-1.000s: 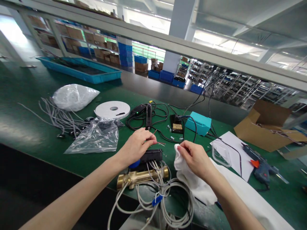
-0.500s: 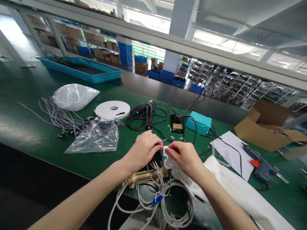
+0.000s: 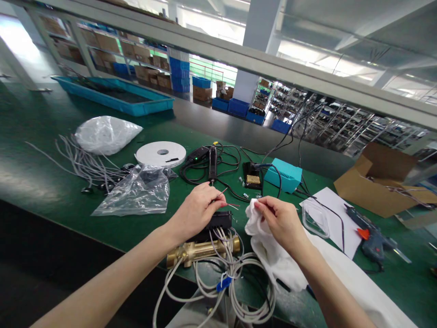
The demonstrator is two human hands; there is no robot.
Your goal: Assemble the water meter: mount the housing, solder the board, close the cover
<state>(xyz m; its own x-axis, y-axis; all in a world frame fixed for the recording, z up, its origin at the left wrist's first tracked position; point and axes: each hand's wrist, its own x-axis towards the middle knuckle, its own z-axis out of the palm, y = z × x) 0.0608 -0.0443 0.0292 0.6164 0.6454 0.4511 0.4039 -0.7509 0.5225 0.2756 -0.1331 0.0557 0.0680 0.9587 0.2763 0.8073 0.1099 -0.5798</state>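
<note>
Between the fingertips of my left hand (image 3: 201, 207) I pinch thin wires (image 3: 233, 206), whose red and pale ends stick out to the right. My right hand (image 3: 278, 221) grips a bunched edge of white cloth (image 3: 262, 243), which drapes down over the bench toward me. A small gap separates the cloth from the wire ends. Under my left hand sits a black housing (image 3: 219, 219) with grey cables running out of it. Just in front of it lies a brass fitting (image 3: 201, 251). Coiled grey cables (image 3: 252, 314) hang at the bench edge, with a blue tag (image 3: 224, 284) among them.
Beyond my hands are a black pen-shaped tool (image 3: 212, 164), a teal soldering station (image 3: 283, 175) and a sponge stand (image 3: 252, 179). Left lie plastic bags (image 3: 136, 193), a white reel (image 3: 160, 154) and loose cables. A glue gun (image 3: 372, 237) and cardboard box (image 3: 378, 182) stand right.
My right hand has moved right with the cloth, away from my left hand. The wire ends now show bare of the cloth, and more of the black housing and brass fitting is visible.
</note>
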